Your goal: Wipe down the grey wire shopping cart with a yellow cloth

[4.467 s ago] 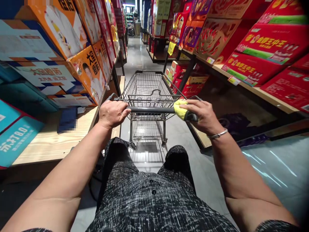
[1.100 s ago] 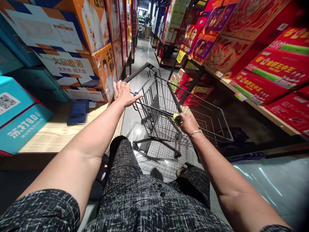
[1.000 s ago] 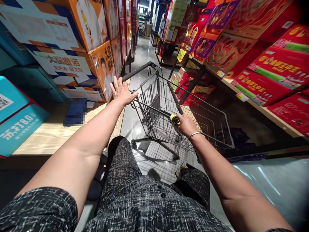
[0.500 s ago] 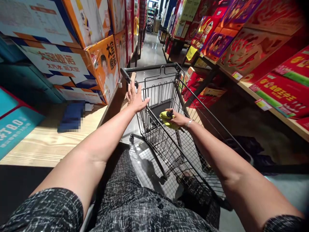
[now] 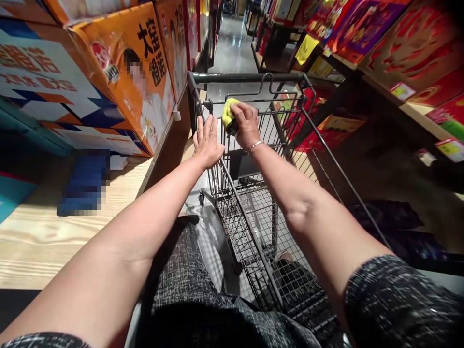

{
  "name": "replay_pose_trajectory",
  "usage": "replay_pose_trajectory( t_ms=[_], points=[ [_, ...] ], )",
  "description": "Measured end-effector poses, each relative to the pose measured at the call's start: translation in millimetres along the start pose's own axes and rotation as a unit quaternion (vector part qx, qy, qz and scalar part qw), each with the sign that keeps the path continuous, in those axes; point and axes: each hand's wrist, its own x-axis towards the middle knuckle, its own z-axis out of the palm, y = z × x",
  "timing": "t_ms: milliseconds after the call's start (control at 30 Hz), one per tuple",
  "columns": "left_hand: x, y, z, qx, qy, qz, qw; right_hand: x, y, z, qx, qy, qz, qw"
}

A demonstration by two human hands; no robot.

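A dark wire shopping cart (image 5: 239,199) stands in front of me, with its handle bar (image 5: 250,78) at the far end. My left hand (image 5: 209,143) lies on the cart's left top rim near the handle, its fingers stretched out and holding nothing. Just right of it, over the child-seat end of the basket, my right hand (image 5: 248,123) is closed round a bunched yellow cloth (image 5: 228,113). A black piece shows under the cloth; I cannot make out what it is. The wire floor of the basket is visible below my right forearm.
Stacked orange drink cartons (image 5: 126,72) rise close on the left, above a pale wooden shelf (image 5: 119,193) with a blurred blue item (image 5: 85,181). Shelves of red gift boxes (image 5: 409,63) flank the right. A shiny aisle floor (image 5: 234,50) runs ahead.
My right hand with the yellow cloth has moved from over the basket's middle up and left, close to my left hand. The handle end appears nearer. My left hand stays at the rim.
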Motion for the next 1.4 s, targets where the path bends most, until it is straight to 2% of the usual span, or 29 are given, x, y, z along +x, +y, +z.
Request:
replay_pose_trajectory(
  t_ms=[67,133,233,267,367,433,500,567,633,700,767,800,867,967,1033,1100,1167,1200,1233,1300,1400],
  points=[
    [0,-2,1.1,-0.001,-0.001,0.008,1.000,-31,-1,29,-0.009,0.017,0.036,0.999],
    [0,-4,2.2,-0.005,0.000,0.015,1.000,-74,0,55,-0.022,-0.009,0.050,0.998],
    [0,-5,4.1,-0.013,0.002,0.018,1.000,-147,2,80,-0.040,-0.119,0.039,0.991],
    [0,-5,4.8,-0.016,0.003,0.016,1.000,-169,3,84,-0.038,-0.167,0.016,0.985],
    [-1,-4,7.0,-0.022,0.001,0.005,1.000,-209,9,86,-0.030,-0.269,-0.059,0.961],
    [-2,-4,8.0,-0.028,0.000,0.000,1.000,-206,17,76,-0.032,-0.297,-0.100,0.949],
    [-3,-4,8.4,-0.036,0.002,0.004,0.999,-178,27,56,-0.044,-0.276,-0.116,0.953],
    [-3,-4,8.1,-0.038,0.001,0.010,0.999,-131,40,28,-0.062,-0.196,-0.098,0.974],
    [-3,-4,7.5,-0.027,-0.002,0.012,1.000,-77,54,-1,-0.070,-0.087,-0.057,0.992],
    [-3,-4,6.8,-0.013,-0.004,0.014,1.000,-31,67,-23,-0.057,0.024,-0.026,0.998],
    [-3,-4,6.3,-0.012,-0.003,0.017,1.000,-3,76,-33,-0.031,0.073,-0.016,0.997],
    [-4,-4,6.2,-0.016,-0.002,0.018,1.000,2,77,-31,-0.019,0.084,-0.011,0.996],
    [-4,-4,6.2,-0.026,-0.003,0.015,1.000,-7,77,-17,-0.005,0.089,0.007,0.996],
    [-4,-5,7.1,-0.032,-0.010,0.006,0.999,-63,71,22,-0.003,0.072,0.047,0.996],
    [-3,-6,8.0,-0.035,-0.011,0.008,0.999,-118,69,46,-0.007,0.006,0.067,0.998],
    [-2,-8,8.6,-0.040,-0.010,0.013,0.999,-171,72,60,-0.014,-0.086,0.077,0.993],
    [-2,-8,8.8,-0.045,-0.011,0.016,0.999,-208,82,60,-0.021,-0.172,0.073,0.982],
    [-2,-8,8.8,-0.045,-0.011,0.016,0.999,-216,89,56,-0.026,-0.200,0.069,0.977],
    [-2,-8,8.8,-0.044,-0.011,0.016,0.999,-217,97,49,-0.031,-0.211,0.066,0.975],
    [-3,-8,9.1,-0.036,-0.007,0.017,0.999,-197,117,30,-0.046,-0.173,0.070,0.981],
    [-2,-12,11.4,-0.024,0.003,0.032,0.999,-132,147,2,-0.064,-0.005,0.089,0.994]
  ],
)
